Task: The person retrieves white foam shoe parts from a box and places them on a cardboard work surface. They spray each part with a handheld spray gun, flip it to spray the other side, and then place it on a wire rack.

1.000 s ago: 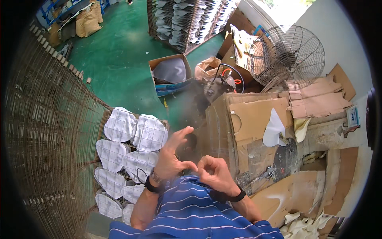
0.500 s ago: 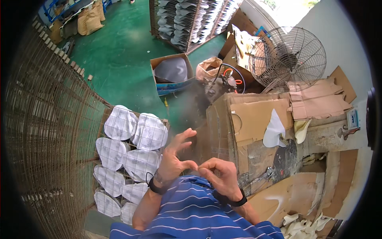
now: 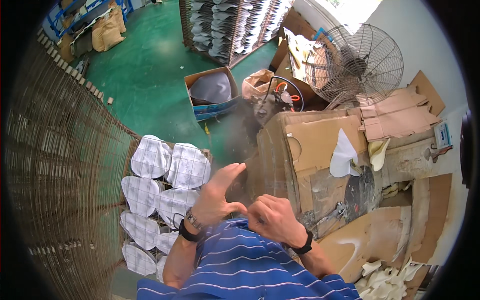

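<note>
Left hand (image 3: 216, 196) (fingers together, thumb apart) meets curled right hand (image 3: 272, 218) (any pinched object indiscernible); pale pad (image 3: 175, 204) near right edge of wire rack (image 3: 80, 160) looks light, flexible, best held by its rim.

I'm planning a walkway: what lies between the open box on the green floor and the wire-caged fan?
Between the open box and the fan, the head view shows a brown bag, a looped black hose and brown cardboard.

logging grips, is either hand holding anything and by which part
Nothing shows in the left hand; whether the right hand holds anything cannot be told.
</note>
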